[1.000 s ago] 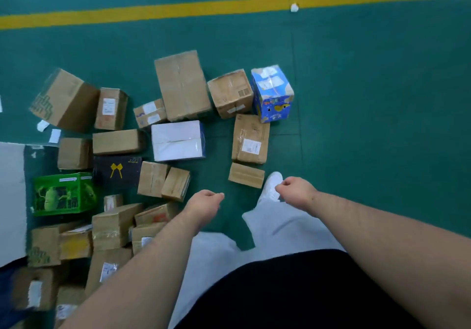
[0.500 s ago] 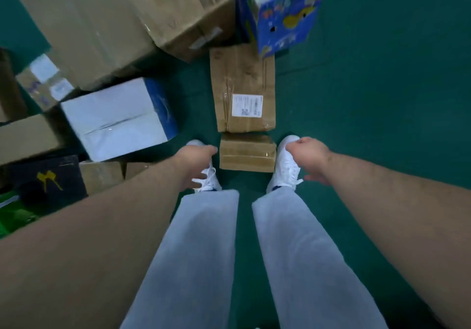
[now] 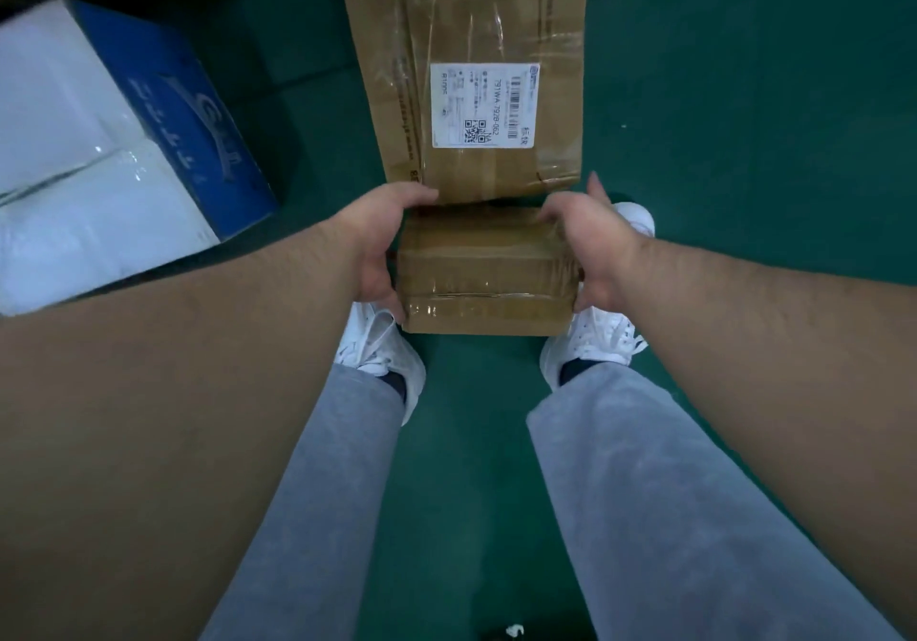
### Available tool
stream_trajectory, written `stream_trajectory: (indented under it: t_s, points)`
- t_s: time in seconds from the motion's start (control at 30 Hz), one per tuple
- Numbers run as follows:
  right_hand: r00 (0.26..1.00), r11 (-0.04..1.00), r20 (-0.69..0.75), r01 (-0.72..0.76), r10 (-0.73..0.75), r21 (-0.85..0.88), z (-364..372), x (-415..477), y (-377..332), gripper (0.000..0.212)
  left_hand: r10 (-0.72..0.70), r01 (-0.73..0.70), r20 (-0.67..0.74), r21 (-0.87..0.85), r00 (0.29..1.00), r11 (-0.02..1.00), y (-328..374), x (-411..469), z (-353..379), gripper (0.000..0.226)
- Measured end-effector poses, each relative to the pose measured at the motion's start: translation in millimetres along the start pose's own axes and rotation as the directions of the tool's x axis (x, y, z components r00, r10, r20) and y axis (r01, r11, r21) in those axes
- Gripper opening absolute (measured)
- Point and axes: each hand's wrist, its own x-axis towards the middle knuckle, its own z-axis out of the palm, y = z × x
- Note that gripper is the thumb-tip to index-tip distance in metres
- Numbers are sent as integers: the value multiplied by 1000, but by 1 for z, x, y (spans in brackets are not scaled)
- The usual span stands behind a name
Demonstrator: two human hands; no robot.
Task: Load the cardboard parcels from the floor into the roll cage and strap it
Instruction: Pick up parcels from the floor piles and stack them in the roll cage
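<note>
Beyond the small brown parcel (image 3: 484, 270) lies a brown parcel (image 3: 476, 45) with a white label (image 3: 482, 105). Left sits a white-and-blue box (image 3: 99, 144). Floor (image 3: 744, 119) is green.

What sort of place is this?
Likely a parcel depot or warehouse: a small taped brown cardboard parcel, a long brown cardboard parcel bearing a white barcoded shipping label, a white-and-blue carton, and a green floor.

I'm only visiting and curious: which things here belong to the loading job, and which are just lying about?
Job: small taped parcel, gripped by left hand and right hand; long labelled parcel behind it; white-and-blue box.
Lying about: white paper scrap on the green floor.
</note>
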Motion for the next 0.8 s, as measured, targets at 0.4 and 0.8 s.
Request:
stream_trajectory:
  t_s: [0.4, 0.8]
  points:
    - [998, 997, -56, 25, -21, 68, -16, -98, 38, 63, 86, -78, 58, -123, 995, 989, -87, -91, 4, 35]
    - [989, 987, 17, 149, -148, -65, -107, -314, 58, 76, 154, -151, 18, -90, 988, 984, -168, -336, 48, 75]
